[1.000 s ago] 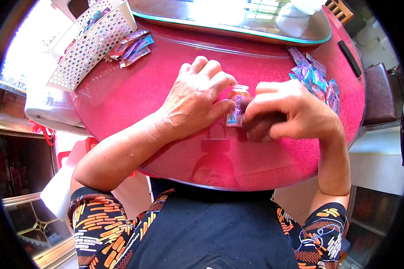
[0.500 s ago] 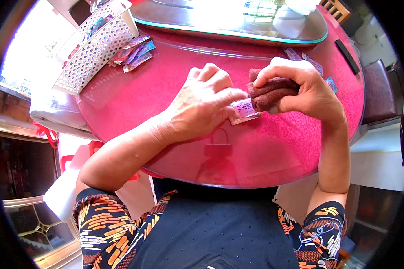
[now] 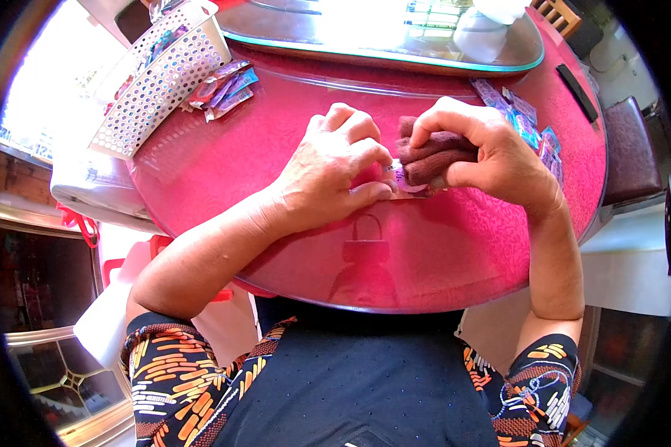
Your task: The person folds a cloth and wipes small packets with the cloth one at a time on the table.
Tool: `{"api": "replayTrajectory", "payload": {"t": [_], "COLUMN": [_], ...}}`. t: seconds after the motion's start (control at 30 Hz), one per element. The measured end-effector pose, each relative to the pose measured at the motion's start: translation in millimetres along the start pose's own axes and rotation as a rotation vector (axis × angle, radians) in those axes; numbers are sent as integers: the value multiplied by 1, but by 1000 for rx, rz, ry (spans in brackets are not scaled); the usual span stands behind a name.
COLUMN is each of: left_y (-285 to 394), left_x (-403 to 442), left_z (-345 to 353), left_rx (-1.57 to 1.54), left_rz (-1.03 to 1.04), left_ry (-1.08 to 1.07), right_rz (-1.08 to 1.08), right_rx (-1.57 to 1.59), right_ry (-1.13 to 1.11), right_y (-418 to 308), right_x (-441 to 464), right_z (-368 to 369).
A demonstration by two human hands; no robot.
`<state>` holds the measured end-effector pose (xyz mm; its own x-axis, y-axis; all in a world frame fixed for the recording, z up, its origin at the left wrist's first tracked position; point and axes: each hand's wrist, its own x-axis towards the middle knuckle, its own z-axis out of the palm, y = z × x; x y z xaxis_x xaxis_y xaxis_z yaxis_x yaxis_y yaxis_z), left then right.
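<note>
My right hand (image 3: 492, 153) grips a brown rolled cloth (image 3: 443, 155), its thumb below and its fingers above. The cloth has thick soft folds and lies over the right part of a small clear packet with purple print (image 3: 397, 177). At the packet's left edge, the thumb and index finger of my left hand (image 3: 332, 165) are curled round its opening side. The other fingers of that hand are bent. Most of the packet is hidden behind the cloth and the fingers.
A white perforated basket (image 3: 160, 82) holding colourful packets stands at the back left of the red-covered table (image 3: 224, 186). Several packets (image 3: 227, 88) lie beside it, and more packets (image 3: 525, 119) lie right of my right hand. A glass-topped tray (image 3: 335, 45) and a black bar-shaped object (image 3: 576, 94) are farther back.
My right hand has moved left with the brown cloth, which now covers more of the clear packet. My left thumb has come out into view at the packet's edge.
</note>
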<state>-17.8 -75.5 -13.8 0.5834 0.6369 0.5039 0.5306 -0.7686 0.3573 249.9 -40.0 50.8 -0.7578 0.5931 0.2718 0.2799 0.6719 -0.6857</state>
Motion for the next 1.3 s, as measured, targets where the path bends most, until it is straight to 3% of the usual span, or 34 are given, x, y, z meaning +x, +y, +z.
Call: {"api": "replayTrajectory", "payload": {"t": [0.1, 0.23, 0.5, 0.63, 0.67, 0.8, 1.0, 1.1, 1.17, 1.23, 1.3], "left_y": [-4, -1, -5, 2, 2, 0, 2, 3, 2, 1, -1], "left_x": [0, 0, -2, 0, 0, 1, 1, 1, 1, 0, 0], "left_z": [-1, -1, 3, 0, -1, 0, 0, 0, 1, 2, 1], "left_rx": [22, 11, -4, -19, -25, 1, -28, -18, 1, 18, 40], "left_rz": [-8, -28, -18, -43, -49, -63, -71, -71, -60, -55, -51], "left_ry": [-45, -9, 13, -14, -19, 1, -26, -25, -4, -7, -20], "right_rz": [-52, 158, 75, 234, 171, -3, 165, 164, 72, -90, 9], "right_rx": [-17, -227, -151, -422, -454, -33, -358, -383, -56, -154, -221], "right_ry": [-5, -112, 12, -113, -79, -19, -237, -230, -62, -57, -102], "right_y": [-2, -18, -7, -21, -15, -12, -23, -27, -15, -11, -9], "right_x": [3, -1, 0, -5, -7, 0, -8, -9, -5, -1, -3], "right_z": [18, 6, 20, -3, -4, 13, -12, -21, -8, 3, 11]}}
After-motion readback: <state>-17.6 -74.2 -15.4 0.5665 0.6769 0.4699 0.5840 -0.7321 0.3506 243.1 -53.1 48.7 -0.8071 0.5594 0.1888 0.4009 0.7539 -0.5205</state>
